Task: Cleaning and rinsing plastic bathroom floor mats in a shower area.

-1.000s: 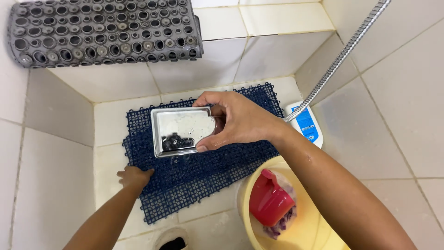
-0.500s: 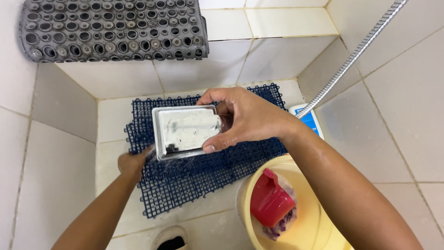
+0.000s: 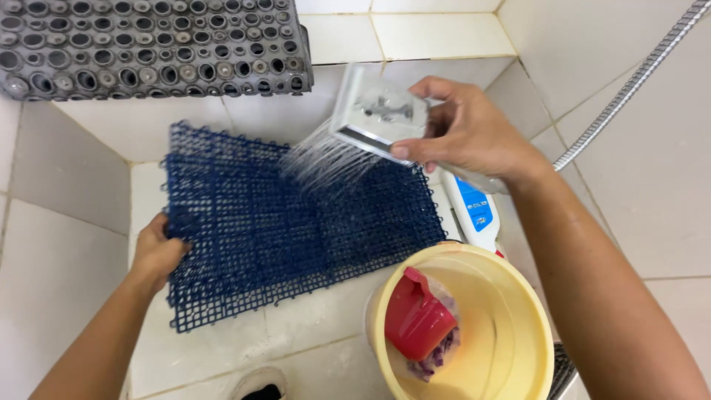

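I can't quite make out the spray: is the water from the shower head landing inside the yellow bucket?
No, the shower head in the right hand sprays onto the blue grid mat, while the yellow bucket sits apart to the right.

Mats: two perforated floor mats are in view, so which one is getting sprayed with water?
The dark blue plastic grid mat, gripped by the left hand; the grey rubber mat with round holes leans untouched behind.

Grey mat (image 3: 148, 48) cut off at top edge, shower hose (image 3: 629, 81) leaving frame, floor drain (image 3: 259, 389) cropped below
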